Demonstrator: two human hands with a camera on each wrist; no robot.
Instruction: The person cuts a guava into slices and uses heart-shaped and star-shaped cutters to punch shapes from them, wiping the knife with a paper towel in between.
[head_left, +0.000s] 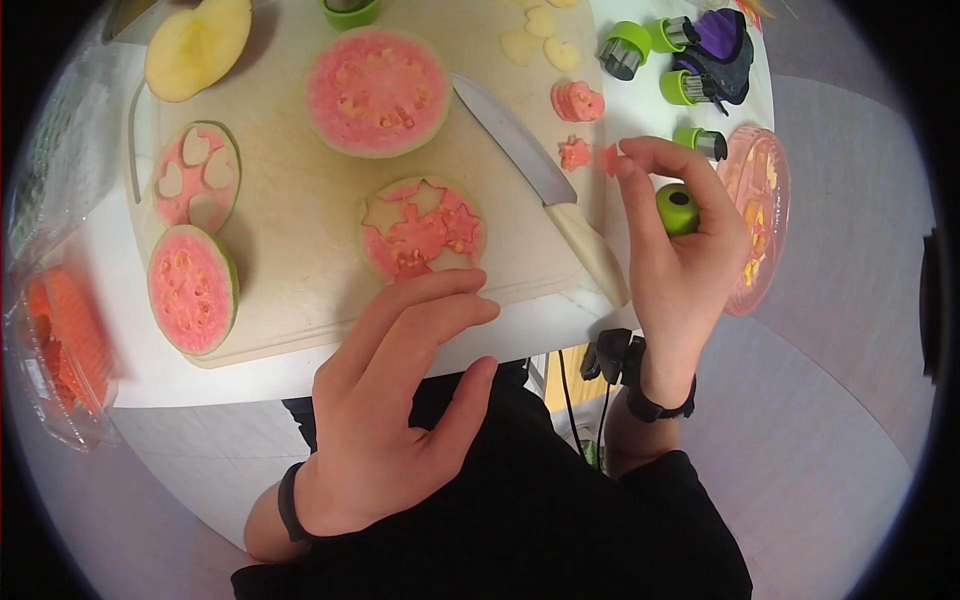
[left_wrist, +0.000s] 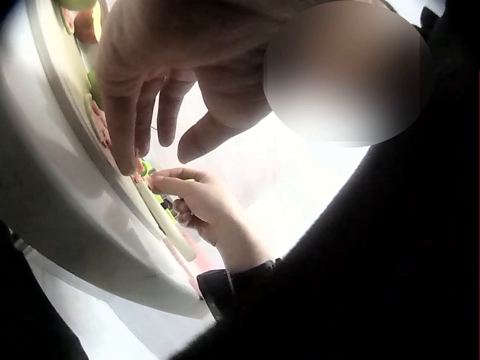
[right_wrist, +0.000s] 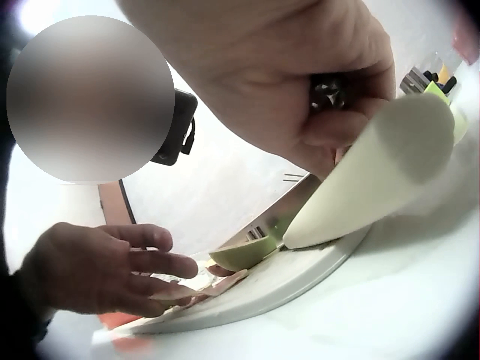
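Observation:
In the head view my right hand (head_left: 685, 225) pinches a small pink fruit piece (head_left: 611, 160) between thumb and index finger, beside a pink cut-out (head_left: 574, 152) at the board's right edge. Its other fingers curl round a green-topped cutter (head_left: 678, 208). My left hand (head_left: 395, 400) has its fingers spread and loosely bent at the near edge of a pink fruit slice (head_left: 420, 235) with star-shaped cuts; whether the fingertips touch it is unclear. The left wrist view shows the left hand (left_wrist: 180, 82) above the board. A knife handle (right_wrist: 375, 172) stands in front of the right hand (right_wrist: 300, 82) in the right wrist view.
A knife (head_left: 520, 145) lies on the cutting board (head_left: 290, 200), its handle over the near edge. Pink fruit halves, a cut slice and a yellow fruit half lie left and behind. Green cutters (head_left: 627, 50) and a pink bowl (head_left: 783, 215) are right; a clear container (head_left: 70, 350) is left.

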